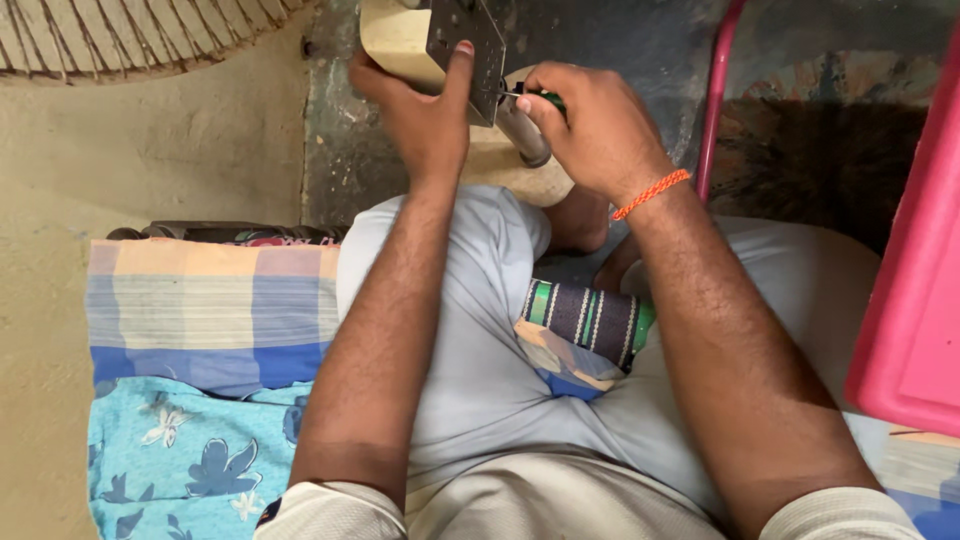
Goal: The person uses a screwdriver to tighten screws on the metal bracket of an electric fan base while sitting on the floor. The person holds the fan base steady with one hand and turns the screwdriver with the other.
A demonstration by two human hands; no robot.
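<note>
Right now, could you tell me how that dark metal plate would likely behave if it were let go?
The dark metal plate looks thin, flat and rigid, so probably stiff, not floppy. Standing on edge, steadied by the left hand, it would likely tip. The right hand presses a screwdriver against it.

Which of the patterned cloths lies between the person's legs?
The dark striped cloth with green and white bands, tucked between the thighs. The checked cloth and the blue flowered cloth lie beside the left arm instead.

- The left hand (425, 110) is raised in front, fingers curled in a grip, thumb stretched up.
- The right hand (590, 125) is closed in a fist, wrist bent inward.
- Both forearms are bare and reach forward.
</note>
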